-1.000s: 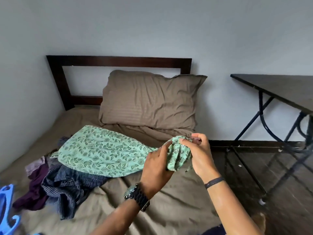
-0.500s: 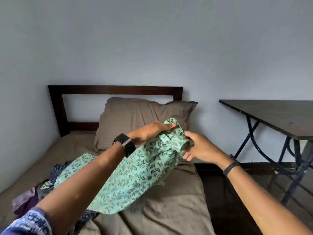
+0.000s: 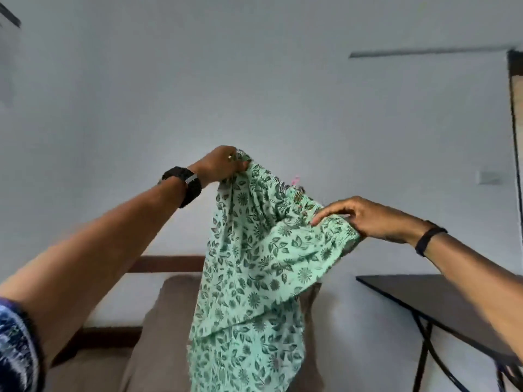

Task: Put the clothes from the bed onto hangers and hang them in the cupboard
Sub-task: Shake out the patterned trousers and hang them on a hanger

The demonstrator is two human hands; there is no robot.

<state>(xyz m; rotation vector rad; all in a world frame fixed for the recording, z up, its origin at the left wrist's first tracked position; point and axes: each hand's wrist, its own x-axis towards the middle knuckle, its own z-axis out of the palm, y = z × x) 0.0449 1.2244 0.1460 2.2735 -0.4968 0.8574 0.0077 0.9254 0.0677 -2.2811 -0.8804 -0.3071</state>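
Head view: green floral-print garment held up in front of the wall, above brown pillow and bed; left hand gripping one end of the elastic waistband, right hand pinching the other end, hands well apart; fabric hanging down between; dark table at right

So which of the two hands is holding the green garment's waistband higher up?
The left hand, the one with the chunky black watch. It grips the green floral garment at its topmost corner; the right hand, wearing a slim black band, holds lower.
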